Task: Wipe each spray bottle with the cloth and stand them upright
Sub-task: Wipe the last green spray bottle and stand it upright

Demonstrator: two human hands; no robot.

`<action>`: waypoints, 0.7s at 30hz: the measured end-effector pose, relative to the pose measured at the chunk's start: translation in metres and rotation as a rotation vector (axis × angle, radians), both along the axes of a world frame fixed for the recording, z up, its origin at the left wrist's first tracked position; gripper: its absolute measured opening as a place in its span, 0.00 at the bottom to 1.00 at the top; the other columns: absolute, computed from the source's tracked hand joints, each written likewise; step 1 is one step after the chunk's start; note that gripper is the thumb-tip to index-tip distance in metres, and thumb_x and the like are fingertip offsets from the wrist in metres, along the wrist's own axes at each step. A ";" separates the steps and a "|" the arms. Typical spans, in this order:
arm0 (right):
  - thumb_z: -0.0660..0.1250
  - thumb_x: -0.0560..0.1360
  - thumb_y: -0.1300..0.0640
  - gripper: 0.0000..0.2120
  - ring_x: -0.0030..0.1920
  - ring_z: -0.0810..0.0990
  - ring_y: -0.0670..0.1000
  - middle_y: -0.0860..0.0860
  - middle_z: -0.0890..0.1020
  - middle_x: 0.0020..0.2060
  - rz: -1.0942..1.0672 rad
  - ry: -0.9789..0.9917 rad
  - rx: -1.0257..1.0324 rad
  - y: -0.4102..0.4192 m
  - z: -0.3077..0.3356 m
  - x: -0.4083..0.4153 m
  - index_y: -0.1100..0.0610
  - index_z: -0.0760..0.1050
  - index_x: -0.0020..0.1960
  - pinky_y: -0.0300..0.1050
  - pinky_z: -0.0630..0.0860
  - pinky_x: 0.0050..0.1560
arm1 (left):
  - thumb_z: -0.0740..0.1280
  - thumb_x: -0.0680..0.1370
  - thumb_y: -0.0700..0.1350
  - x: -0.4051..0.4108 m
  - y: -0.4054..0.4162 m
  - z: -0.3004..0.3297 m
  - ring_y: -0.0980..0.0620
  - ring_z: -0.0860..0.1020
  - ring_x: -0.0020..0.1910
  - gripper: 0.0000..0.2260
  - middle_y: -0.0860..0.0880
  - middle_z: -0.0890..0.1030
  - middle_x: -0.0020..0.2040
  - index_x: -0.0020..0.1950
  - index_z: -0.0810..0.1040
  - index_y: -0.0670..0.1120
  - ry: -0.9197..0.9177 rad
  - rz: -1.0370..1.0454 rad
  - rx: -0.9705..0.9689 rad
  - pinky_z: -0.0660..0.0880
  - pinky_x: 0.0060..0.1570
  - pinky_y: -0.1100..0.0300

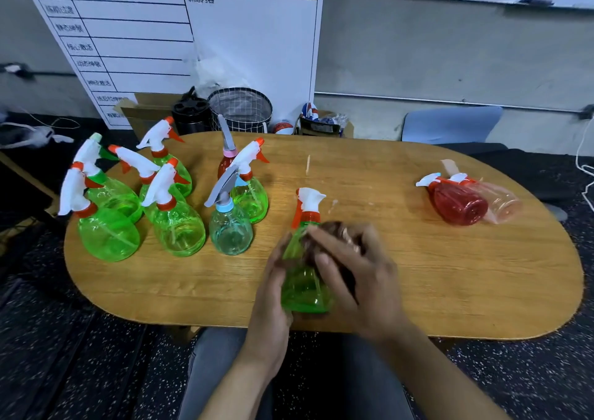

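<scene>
My left hand (271, 294) grips a green spray bottle (302, 288) with a white and orange trigger head, held upright near the table's front edge. Against the bottle's upper right side my right hand (356, 275) presses a dark brown cloth (334, 230); the hand is blurred. Several spray bottles stand upright at the left, most of them green (178, 230), one pale teal (229, 230). A red bottle (456, 206) and a pale pink bottle (501, 206) lie on their sides at the right.
The oval wooden table (450, 275) carries all the bottles. Behind it stand a wire-mesh basket (241, 108), a black container (189, 114), a cardboard box (144, 111) and a whiteboard (193, 34). A blue chair (450, 124) is at the back right.
</scene>
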State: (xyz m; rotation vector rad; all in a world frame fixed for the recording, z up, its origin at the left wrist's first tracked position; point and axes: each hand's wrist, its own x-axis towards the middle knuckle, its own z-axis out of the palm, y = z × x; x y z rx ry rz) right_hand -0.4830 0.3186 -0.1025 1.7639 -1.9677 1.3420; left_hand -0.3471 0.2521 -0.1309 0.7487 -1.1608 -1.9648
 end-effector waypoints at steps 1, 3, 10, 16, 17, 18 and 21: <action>0.63 0.84 0.45 0.18 0.48 0.76 0.44 0.49 0.73 0.53 -0.057 -0.053 0.026 -0.007 0.006 -0.003 0.46 0.81 0.70 0.46 0.79 0.46 | 0.59 0.87 0.55 -0.002 0.002 0.000 0.44 0.82 0.68 0.19 0.45 0.82 0.71 0.77 0.75 0.56 -0.007 -0.001 -0.009 0.83 0.56 0.44; 0.61 0.84 0.42 0.18 0.49 0.77 0.44 0.47 0.72 0.53 -0.100 -0.087 0.103 -0.017 0.007 -0.003 0.43 0.81 0.70 0.49 0.81 0.46 | 0.59 0.84 0.55 -0.003 0.003 0.001 0.42 0.81 0.69 0.20 0.45 0.82 0.71 0.75 0.77 0.55 -0.012 0.004 -0.045 0.82 0.60 0.40; 0.66 0.84 0.45 0.16 0.48 0.77 0.49 0.52 0.75 0.53 0.115 0.199 0.062 0.010 -0.023 0.007 0.46 0.82 0.69 0.45 0.79 0.43 | 0.57 0.89 0.50 0.001 0.001 -0.006 0.48 0.77 0.75 0.18 0.50 0.80 0.74 0.78 0.74 0.57 -0.018 0.038 -0.071 0.74 0.72 0.45; 0.67 0.84 0.48 0.17 0.51 0.78 0.46 0.51 0.73 0.53 0.193 0.145 0.016 0.025 -0.027 0.008 0.48 0.80 0.71 0.42 0.79 0.48 | 0.56 0.88 0.58 0.006 0.001 -0.007 0.45 0.76 0.75 0.19 0.49 0.79 0.75 0.77 0.75 0.61 -0.012 -0.020 -0.027 0.79 0.65 0.55; 0.66 0.84 0.49 0.16 0.53 0.77 0.43 0.50 0.73 0.54 0.138 0.002 0.001 0.025 -0.024 0.010 0.49 0.80 0.70 0.39 0.77 0.52 | 0.58 0.86 0.63 0.007 0.002 -0.005 0.44 0.77 0.75 0.21 0.47 0.78 0.75 0.78 0.74 0.61 -0.009 -0.035 -0.037 0.79 0.65 0.50; 0.66 0.83 0.50 0.16 0.54 0.76 0.41 0.51 0.74 0.54 0.064 -0.177 -0.018 0.024 -0.021 0.011 0.49 0.81 0.69 0.36 0.75 0.55 | 0.63 0.82 0.68 0.009 0.004 -0.005 0.42 0.77 0.75 0.27 0.46 0.78 0.76 0.79 0.72 0.61 -0.006 -0.037 -0.038 0.80 0.64 0.45; 0.65 0.82 0.52 0.15 0.54 0.79 0.39 0.56 0.78 0.54 -0.067 -0.742 -0.053 0.012 -0.012 0.011 0.49 0.83 0.66 0.32 0.72 0.58 | 0.77 0.72 0.69 0.013 0.006 -0.007 0.42 0.73 0.78 0.43 0.46 0.74 0.79 0.82 0.67 0.58 -0.004 -0.047 -0.068 0.74 0.71 0.32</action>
